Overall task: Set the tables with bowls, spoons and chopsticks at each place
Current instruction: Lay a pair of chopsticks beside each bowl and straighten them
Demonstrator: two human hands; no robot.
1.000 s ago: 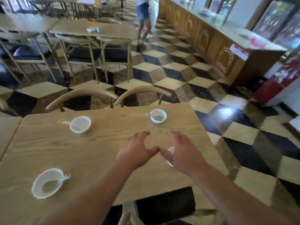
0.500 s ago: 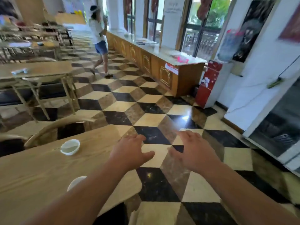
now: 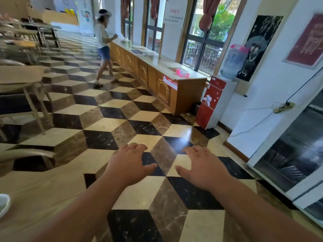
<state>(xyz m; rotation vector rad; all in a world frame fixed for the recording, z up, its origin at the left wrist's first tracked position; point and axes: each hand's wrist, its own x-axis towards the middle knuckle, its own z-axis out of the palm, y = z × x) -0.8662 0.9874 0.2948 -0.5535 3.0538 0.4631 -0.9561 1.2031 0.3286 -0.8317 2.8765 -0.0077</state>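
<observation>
- The left hand (image 3: 129,165) hangs palm down over the chequered floor (image 3: 139,193), fingers loosely spread and a little bent, thumb out toward the other hand; it holds nothing
- The right hand (image 3: 204,167) is level with it and just beside it, with a strip of floor between the two thumbs; its fingers are spread and relaxed too, gripping nothing
- A white bowl (image 3: 3,204), cut off by the frame edge, sits far to the left of the left hand and nearer the person, on the wooden table (image 3: 43,189)
- The table lies under the left forearm; the left hand itself is out past the table's corner, above the tiles
- A curved wooden chair back (image 3: 26,152) shows to the left of the left hand, at the table's far side
- Well ahead of both hands a long wooden counter (image 3: 157,75) runs beneath the windows, with a pink item (image 3: 182,72), too blurred to name, on its near end
- Ahead and to the right of the right hand a red water dispenser (image 3: 211,103) stands by the counter's end, a blue bottle (image 3: 232,63) on top
- Far ahead of the left hand a person in shorts (image 3: 103,49) stands at the counter
- A power strip (image 3: 283,107) hangs on the wall, up and to the right of the right hand
</observation>
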